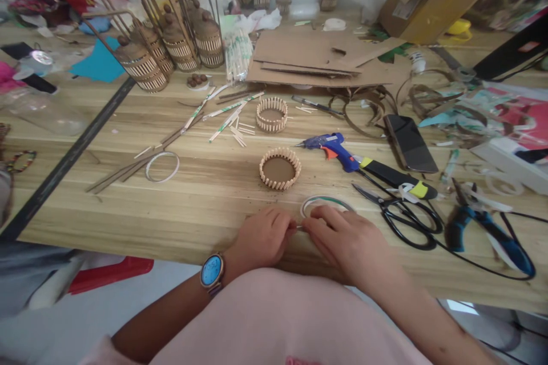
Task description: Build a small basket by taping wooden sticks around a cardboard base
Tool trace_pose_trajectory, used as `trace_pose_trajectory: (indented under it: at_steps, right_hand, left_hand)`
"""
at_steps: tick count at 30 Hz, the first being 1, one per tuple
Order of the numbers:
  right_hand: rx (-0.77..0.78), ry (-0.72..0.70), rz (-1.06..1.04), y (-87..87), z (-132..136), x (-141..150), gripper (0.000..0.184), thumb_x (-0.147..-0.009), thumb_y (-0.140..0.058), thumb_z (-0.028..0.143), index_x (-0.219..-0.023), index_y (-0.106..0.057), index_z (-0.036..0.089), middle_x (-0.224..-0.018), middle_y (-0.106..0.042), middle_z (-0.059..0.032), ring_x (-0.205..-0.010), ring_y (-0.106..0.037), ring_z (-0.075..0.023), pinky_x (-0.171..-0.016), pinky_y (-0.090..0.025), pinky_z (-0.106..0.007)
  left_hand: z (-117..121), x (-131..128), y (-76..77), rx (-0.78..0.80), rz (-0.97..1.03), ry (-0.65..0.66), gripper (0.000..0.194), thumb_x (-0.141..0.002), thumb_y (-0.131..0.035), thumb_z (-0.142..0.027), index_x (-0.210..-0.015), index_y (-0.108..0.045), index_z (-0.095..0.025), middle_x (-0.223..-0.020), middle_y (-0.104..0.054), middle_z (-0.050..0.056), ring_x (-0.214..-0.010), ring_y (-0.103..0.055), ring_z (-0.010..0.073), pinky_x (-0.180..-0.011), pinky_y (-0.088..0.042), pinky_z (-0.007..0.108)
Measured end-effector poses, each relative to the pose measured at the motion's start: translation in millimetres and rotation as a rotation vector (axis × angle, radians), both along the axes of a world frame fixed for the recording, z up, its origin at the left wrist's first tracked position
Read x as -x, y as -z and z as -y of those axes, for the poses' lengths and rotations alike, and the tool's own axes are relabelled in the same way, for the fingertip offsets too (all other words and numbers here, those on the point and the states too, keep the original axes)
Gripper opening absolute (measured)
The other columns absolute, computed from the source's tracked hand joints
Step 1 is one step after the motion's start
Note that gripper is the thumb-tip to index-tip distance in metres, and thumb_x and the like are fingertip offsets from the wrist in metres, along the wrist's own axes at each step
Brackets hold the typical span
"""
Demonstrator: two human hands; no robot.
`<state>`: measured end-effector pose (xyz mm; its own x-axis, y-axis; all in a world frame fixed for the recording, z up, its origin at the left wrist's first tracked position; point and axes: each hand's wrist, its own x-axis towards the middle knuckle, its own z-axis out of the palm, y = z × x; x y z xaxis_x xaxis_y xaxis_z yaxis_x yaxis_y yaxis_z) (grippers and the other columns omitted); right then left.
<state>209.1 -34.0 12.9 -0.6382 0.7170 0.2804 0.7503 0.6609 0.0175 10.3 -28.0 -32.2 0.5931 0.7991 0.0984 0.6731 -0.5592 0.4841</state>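
My left hand [262, 235] and my right hand [347, 239] rest at the near edge of the wooden table [205, 205], fingers curled and pinched together between them. They meet at the near side of a thin white ring [326, 203] with a green inner edge that lies flat on the table. My right hand covers part of that ring. A small round basket of upright sticks with a brown base [279, 168] sits just beyond my hands. A second stick ring without a base [272, 114] stands farther back. A watch is on my left wrist.
Blue glue gun [333, 147], black scissors [402, 214], blue pliers [488, 228] and a phone [410, 142] lie right. A white ring [162, 166] and loose sticks lie left. Small bamboo lanterns [171, 45], cardboard sheets [317, 57] and a box [432, 0] fill the back.
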Motion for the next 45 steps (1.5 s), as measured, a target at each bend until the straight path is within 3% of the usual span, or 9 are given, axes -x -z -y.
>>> trace_pose_trajectory:
  at_steps: [5, 8, 11, 14, 18, 25, 33, 38, 45]
  right_hand:
    - [0.054, 0.207, -0.069, -30.3, -10, -34, 0.027, -0.098, -0.041, 0.028, -0.087, -0.065, 0.022, -0.087, -0.069, -0.0054, -0.060, -0.060, -0.0159, -0.050, -0.035, -0.029]
    - [0.355, 0.279, -0.261, -53.6, -16, -47, 0.022, -0.092, -0.049, 0.036, -0.082, -0.065, 0.024, -0.077, -0.067, -0.0022, -0.057, -0.060, -0.0153, -0.052, -0.040, -0.028]
    - [0.724, 0.343, -0.344, -62.4, -20, -31, 0.022, -0.085, -0.054, 0.041, -0.075, -0.066, 0.025, -0.062, -0.061, 0.0007, -0.048, -0.050, -0.0133, -0.045, -0.036, -0.026]
    - [0.995, 0.376, -0.364, -51.8, -28, 1, 0.021, -0.080, -0.055, 0.040, -0.073, -0.066, 0.023, -0.056, -0.054, 0.0026, -0.049, -0.045, -0.0121, -0.044, -0.031, -0.024]
    - [1.175, 0.332, -0.431, -26.9, -44, 36, 0.017, -0.078, -0.056, 0.034, -0.073, -0.064, 0.020, -0.061, -0.057, 0.0028, -0.057, -0.048, -0.0117, -0.052, -0.037, -0.024]
    - [1.480, 0.239, -0.528, -3.6, -56, 41, 0.019, -0.077, -0.060, 0.036, -0.072, -0.059, 0.018, -0.063, -0.057, 0.0027, -0.059, -0.052, -0.0119, -0.057, -0.043, -0.025]
    - [1.503, 0.232, -0.510, -4.0, -59, 22, 0.025, -0.074, -0.063, 0.043, -0.072, -0.060, 0.019, -0.065, -0.058, 0.0028, -0.064, -0.054, -0.0126, -0.066, -0.043, -0.027]
    - [1.457, 0.233, -0.434, -5.7, -61, 9, 0.026, -0.075, -0.058, 0.045, -0.073, -0.060, 0.019, -0.066, -0.057, 0.0022, -0.064, -0.053, -0.0133, -0.065, -0.042, -0.027]
    - [1.221, 0.152, -0.233, -8.5, -60, 33, 0.020, -0.080, -0.051, 0.035, -0.073, -0.062, 0.021, -0.066, -0.060, 0.0015, -0.063, -0.051, -0.0142, -0.059, -0.039, -0.025]
  left_hand:
    - [7, 11, 10.1, -0.098, 0.113, 0.033, 0.035, -0.098, -0.044, -0.023, -0.130, -0.046, -0.008, -0.096, -0.071, 0.010, -0.090, -0.066, 0.0210, -0.076, -0.056, 0.032]
    - [13, 20, 16.2, -0.295, 0.071, 0.130, 0.032, -0.100, -0.042, -0.022, -0.129, -0.048, -0.012, -0.103, -0.073, 0.010, -0.092, -0.065, 0.0203, -0.076, -0.056, 0.030]
    - [21, 25, 20.4, -0.450, 0.021, 0.119, 0.024, -0.098, -0.046, -0.020, -0.120, -0.056, -0.015, -0.107, -0.074, 0.007, -0.091, -0.064, 0.0200, -0.077, -0.055, 0.031]
    - [27, 27, 23.5, -0.536, -0.042, 0.103, 0.025, -0.098, -0.047, -0.021, -0.119, -0.059, -0.017, -0.115, -0.072, 0.006, -0.100, -0.064, 0.0229, -0.081, -0.055, 0.034]
    - [37, 29, 27.8, -0.511, -0.155, 0.135, 0.028, -0.099, -0.044, -0.025, -0.120, -0.060, -0.015, -0.125, -0.068, 0.010, -0.119, -0.057, 0.0263, -0.091, -0.052, 0.035]
    - [48, 35, 30.1, -0.377, -0.184, 0.157, 0.032, -0.102, -0.041, -0.035, -0.109, -0.061, -0.012, -0.141, -0.055, 0.019, -0.136, -0.046, 0.0275, -0.107, -0.044, 0.039]
    - [40, 22, 19.0, -0.490, -0.157, 0.206, 0.020, -0.101, -0.041, -0.028, -0.106, -0.057, -0.017, -0.137, -0.058, 0.017, -0.132, -0.050, 0.0282, -0.106, -0.044, 0.041]
    - [47, 25, 21.1, -0.418, -0.211, 0.135, 0.019, -0.101, -0.043, -0.028, -0.106, -0.057, -0.017, -0.140, -0.056, 0.017, -0.131, -0.051, 0.0272, -0.101, -0.048, 0.038]
    - [51, 30, 26.5, -0.433, -0.208, 0.090, 0.016, -0.099, -0.044, -0.019, -0.103, -0.059, -0.017, -0.136, -0.061, 0.013, -0.128, -0.055, 0.0259, -0.100, -0.049, 0.036]
